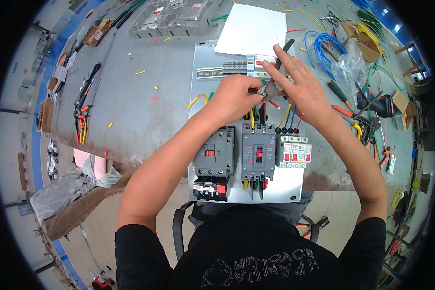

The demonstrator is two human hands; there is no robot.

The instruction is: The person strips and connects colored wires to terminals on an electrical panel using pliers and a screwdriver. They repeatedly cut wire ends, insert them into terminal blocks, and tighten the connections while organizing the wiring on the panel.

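My right hand point(305, 92) is closed around a pair of dark-handled pliers point(269, 92), one handle sticking up past the fingers. At the plier jaws, my left hand point(234, 99) pinches with thumb and forefinger; what sits between them is too small to make out. Both hands are above a metal mounting plate point(285, 188). Just below them stands a grey circuit breaker point(258, 162) with a red switch and coloured wires rising from its top. On its left is a dark contactor point(214, 164), with a relay point(210, 188) below. White small breakers point(295, 153) stand on its right.
Beyond my hands, terminal blocks point(234, 67) sit on a rail under white paper point(251, 29). Clear plastic boxes point(179, 19) stand at the back. Blue wire coils point(326, 48), a plastic bag point(350, 63) and a power drill point(382, 104) lie right; pliers point(84, 108) lie left.
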